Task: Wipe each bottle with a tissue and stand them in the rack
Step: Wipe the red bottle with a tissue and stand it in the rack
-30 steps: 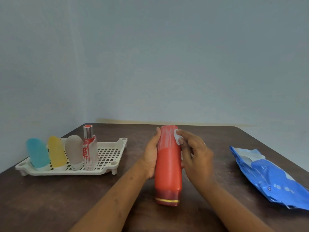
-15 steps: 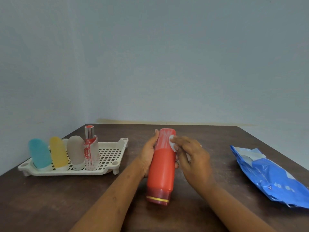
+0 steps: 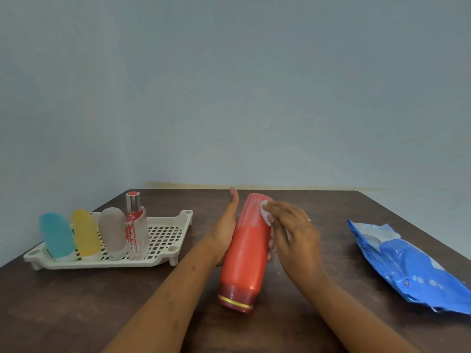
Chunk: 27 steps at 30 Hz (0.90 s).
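Red bottle [image 3: 244,253] at centre of the head view, over a dark wooden table [image 3: 76,301], tilted with its darker, gold-banded cap end low and nearest the camera, the other end pointing up and away. Unclear whether the cap end touches the table.

Left hand [image 3: 226,233] clamped on the bottle's left side, palm against it, thumb straight up, fingertips curling round from behind to show on the right. Right hand [image 3: 293,238] at the bottle's upper right, fingers pinching a small white tissue [image 3: 265,212] and pressing it to the red surface near the top. Hands close together, one on each side of the bottle.

White slotted rack [image 3: 163,256] on the table to the left, well apart from the hands. Standing in it in a row, left to right: blue bottle [image 3: 57,235], yellow bottle [image 3: 86,231], grey bottle [image 3: 112,231], then a clear bottle [image 3: 135,225] with red markings and a shiny silver cap topped in red.

Blue wipes pack [image 3: 407,266] lying flat at the table's right, white flap at its far end. Plain pale blue-grey wall [image 3: 254,98] behind.
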Each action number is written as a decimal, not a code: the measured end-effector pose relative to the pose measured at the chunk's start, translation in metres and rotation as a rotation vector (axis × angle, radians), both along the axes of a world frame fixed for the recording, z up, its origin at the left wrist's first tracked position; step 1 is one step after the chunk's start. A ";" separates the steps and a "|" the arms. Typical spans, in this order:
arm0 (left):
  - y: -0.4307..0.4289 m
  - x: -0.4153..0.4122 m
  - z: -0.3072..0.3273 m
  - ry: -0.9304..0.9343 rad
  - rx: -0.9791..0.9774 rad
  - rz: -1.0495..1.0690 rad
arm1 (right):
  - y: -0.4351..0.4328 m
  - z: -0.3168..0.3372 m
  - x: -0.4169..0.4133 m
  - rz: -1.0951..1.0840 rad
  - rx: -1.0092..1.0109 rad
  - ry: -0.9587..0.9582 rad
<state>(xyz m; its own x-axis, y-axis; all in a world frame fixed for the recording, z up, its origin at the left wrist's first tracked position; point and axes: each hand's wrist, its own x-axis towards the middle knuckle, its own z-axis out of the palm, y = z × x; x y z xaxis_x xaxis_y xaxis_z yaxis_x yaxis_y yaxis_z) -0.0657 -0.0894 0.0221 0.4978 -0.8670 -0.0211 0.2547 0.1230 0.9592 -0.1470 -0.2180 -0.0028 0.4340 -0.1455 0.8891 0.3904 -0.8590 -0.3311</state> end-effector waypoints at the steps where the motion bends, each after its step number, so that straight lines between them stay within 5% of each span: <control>1: 0.000 0.001 -0.001 -0.006 0.025 -0.032 | -0.001 0.000 0.001 -0.012 0.025 -0.001; 7: 0.002 0.007 -0.007 0.031 0.147 -0.145 | -0.006 0.001 0.002 -0.058 0.102 0.076; 20: 0.010 0.015 -0.004 -0.204 0.470 0.215 | 0.015 -0.004 -0.004 0.082 -0.425 0.250; 27: 0.011 0.023 -0.008 -0.183 0.517 0.161 | 0.011 -0.004 -0.002 0.111 -0.495 0.300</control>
